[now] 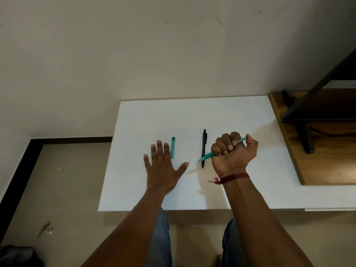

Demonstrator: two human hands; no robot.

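Right hand (234, 151) is clenched in a fist around the slim teal plastic pen (207, 156), which is raised off the surface. Its bare tip sticks out below the little finger toward the lower left, and its back end pokes out between thumb and forefinger. Such a full-fist hold looks suited to pulling or pushing along the barrel rather than to writing, which fits a pen whose cover is off. The tip hangs over the lower part of the black clip pen (204, 143), which lies lengthwise on the white counter (240, 116) just left of the fist; whether the two touch I cannot tell. Further left lies the short teal pen cap (173, 147), parallel to the black pen and just beside the forefinger of the left hand (163, 167). That hand rests flat, fingers straight and spread, holding nothing; it probably steadies the person and sits ready to take up the cap. A red thread band (234, 177) circles the right wrist. At the counter's right edge stands a brown wooden shelf with a black metal frame (327, 160).
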